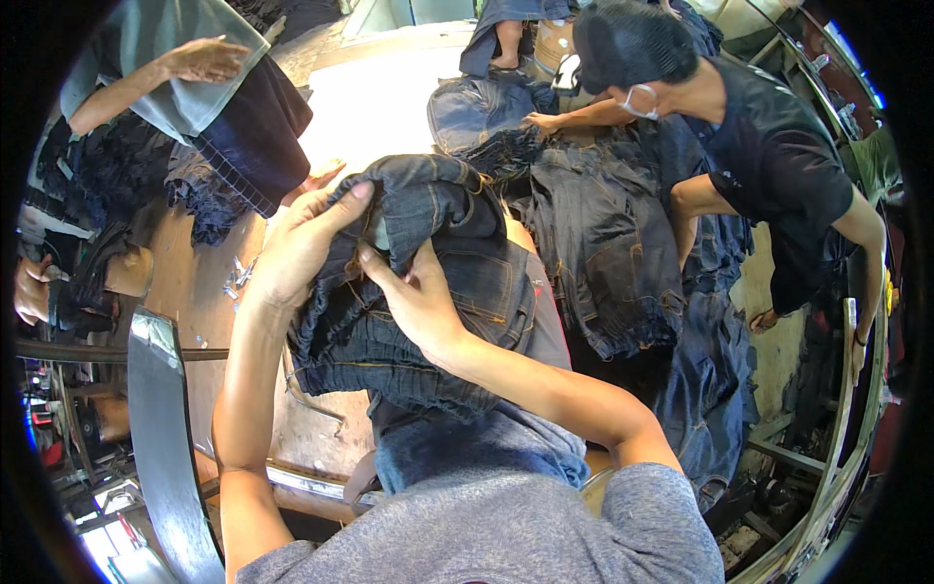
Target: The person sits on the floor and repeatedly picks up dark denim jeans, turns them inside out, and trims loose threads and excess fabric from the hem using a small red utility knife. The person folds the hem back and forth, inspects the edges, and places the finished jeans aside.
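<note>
A bunched pair of dark blue denim jeans (425, 195) with orange stitching is held up over my lap. My left hand (302, 238) grips its left side, the thumb on top and the other fingers mostly hidden behind the cloth. From below, my right hand (420, 304) pinches a fold of the same denim, the thumb near a pale patch of lining. Beneath both hands, more folded dark denim (477, 277) lies across my lap, with a back pocket and a gathered, elastic-looking edge showing.
To the right lies a stack of dark jeans (613, 253). A masked person (778, 146) leans over another denim pile (486, 112). Someone else (185, 88) stands at the far left beside heaped dark cloth. A dark curved board (170, 438) rises at my left.
</note>
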Motion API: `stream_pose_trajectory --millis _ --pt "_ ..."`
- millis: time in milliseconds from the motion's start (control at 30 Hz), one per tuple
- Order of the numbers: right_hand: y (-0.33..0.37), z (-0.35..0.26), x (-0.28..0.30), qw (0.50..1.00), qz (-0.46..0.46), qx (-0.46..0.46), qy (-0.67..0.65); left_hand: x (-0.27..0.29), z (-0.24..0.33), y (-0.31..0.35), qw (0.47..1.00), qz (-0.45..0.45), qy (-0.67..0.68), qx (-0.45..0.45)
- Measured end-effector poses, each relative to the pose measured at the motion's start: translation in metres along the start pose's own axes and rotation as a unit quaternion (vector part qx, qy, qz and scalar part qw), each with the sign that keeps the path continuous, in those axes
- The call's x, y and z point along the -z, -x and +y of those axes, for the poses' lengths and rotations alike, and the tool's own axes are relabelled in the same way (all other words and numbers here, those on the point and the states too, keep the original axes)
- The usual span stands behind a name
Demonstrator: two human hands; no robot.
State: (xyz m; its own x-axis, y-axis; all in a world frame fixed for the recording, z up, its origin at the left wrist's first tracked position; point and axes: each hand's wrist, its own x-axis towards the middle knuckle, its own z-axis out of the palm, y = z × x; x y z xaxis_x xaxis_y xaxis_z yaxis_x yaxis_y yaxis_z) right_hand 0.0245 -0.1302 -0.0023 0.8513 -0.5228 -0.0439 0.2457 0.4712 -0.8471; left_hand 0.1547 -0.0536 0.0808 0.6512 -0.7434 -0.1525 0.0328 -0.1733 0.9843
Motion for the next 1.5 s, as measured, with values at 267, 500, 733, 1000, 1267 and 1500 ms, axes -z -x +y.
stream_pose_trajectory --millis 267,500,733,1000,1267,1500 --pt "0.003 0.004 0.018 0.998 0.032 -0.008 0.054 0.036 0.029 -0.033 0.977 0.206 0.040 0.037" --pt "-0.028 -0.077 0.060 1.000 -0.007 -0.002 -0.006 0.030 0.092 -0.034 0.969 0.161 0.095 -0.163" --pt "-0.028 -0.097 0.091 0.994 -0.071 -0.063 -0.053 -0.007 0.085 -0.029 0.971 0.046 0.136 -0.193" --pt "0.000 -0.078 0.104 0.992 -0.060 -0.087 -0.070 -0.014 0.056 0.010 0.983 0.046 0.089 -0.151" --pt "-0.025 -0.070 0.085 0.985 -0.019 -0.095 0.143 0.007 0.046 -0.015 0.974 0.119 0.160 -0.111" --pt "-0.018 -0.076 0.060 0.991 -0.135 -0.015 -0.009 0.015 0.035 -0.020 0.971 0.170 0.138 -0.096"
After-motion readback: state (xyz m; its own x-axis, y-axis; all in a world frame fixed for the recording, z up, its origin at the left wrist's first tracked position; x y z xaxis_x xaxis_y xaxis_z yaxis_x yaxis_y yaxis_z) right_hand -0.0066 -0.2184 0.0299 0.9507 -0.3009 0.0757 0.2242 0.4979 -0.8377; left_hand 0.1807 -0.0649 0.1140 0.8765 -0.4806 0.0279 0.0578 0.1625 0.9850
